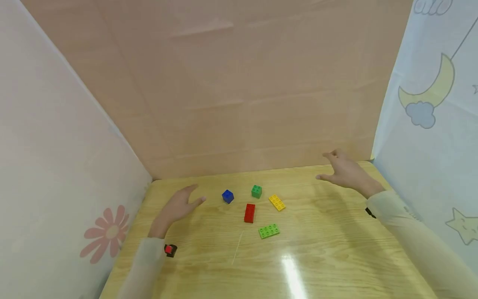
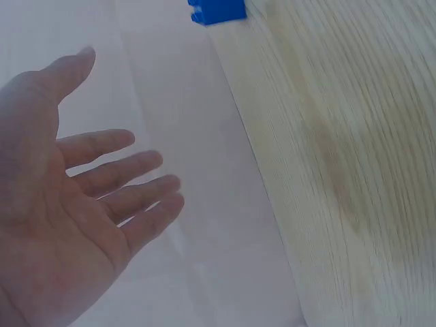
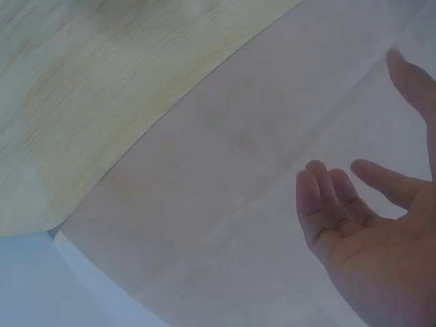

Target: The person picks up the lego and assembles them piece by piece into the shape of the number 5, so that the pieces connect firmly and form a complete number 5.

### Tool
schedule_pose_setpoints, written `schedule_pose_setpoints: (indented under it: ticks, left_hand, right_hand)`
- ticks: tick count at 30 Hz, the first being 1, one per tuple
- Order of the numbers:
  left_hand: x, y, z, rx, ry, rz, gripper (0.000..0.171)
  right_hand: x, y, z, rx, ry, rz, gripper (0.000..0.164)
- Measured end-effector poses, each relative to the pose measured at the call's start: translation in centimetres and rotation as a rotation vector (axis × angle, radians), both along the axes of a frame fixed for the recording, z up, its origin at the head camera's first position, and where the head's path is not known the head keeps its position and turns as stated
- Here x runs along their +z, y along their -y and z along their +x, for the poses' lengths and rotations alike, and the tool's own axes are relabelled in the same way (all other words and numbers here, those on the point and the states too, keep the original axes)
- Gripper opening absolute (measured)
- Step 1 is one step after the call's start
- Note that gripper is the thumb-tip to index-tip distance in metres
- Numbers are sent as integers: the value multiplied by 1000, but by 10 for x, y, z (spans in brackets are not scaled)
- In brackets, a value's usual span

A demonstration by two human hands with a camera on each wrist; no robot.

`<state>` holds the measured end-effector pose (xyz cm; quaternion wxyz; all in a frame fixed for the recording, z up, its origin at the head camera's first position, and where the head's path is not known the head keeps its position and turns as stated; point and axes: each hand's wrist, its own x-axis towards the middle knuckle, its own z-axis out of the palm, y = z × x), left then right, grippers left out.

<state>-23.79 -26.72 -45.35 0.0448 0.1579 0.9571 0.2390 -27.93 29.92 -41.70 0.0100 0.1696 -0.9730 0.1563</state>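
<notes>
My left hand (image 1: 180, 204) is held to the left of the bricks, fingers apart and nothing in it. Closest to it is a small blue brick (image 1: 228, 196), which also shows at the top of the left wrist view (image 2: 221, 10). My right hand (image 1: 345, 170) hovers at the far right, thumb spread from loosely bent fingers, holding nothing. Between the hands lie a green brick (image 1: 256, 191), a red brick (image 1: 249, 213), a yellow brick (image 1: 277, 202) and a light green brick (image 1: 269, 231), all apart from one another.
The bricks lie on a wooden table (image 1: 201, 261). A brown sheet (image 1: 239, 91) hangs behind its far edge. White printed sheets flank it, with a flower (image 1: 111, 231) on the left and a moon (image 1: 440, 85) on the right. Light glares off the tabletop near the front.
</notes>
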Motion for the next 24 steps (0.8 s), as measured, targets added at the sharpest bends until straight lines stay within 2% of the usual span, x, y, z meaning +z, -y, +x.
schedule_pose_setpoints:
  ticks: [7,13,24]
  left_hand:
    - [-5,-17,6,23,-37,68,46]
    - [-5,-32,12,-6,-57,129,23]
    - [-13,-62,25,-50,4,249,24]
  right_hand:
    - [0,11,2,39,-17,-41,76]
    - [0,22,-2,64,-13,-102,68]
    - [-14,39,-6,43,-13,-185,61]
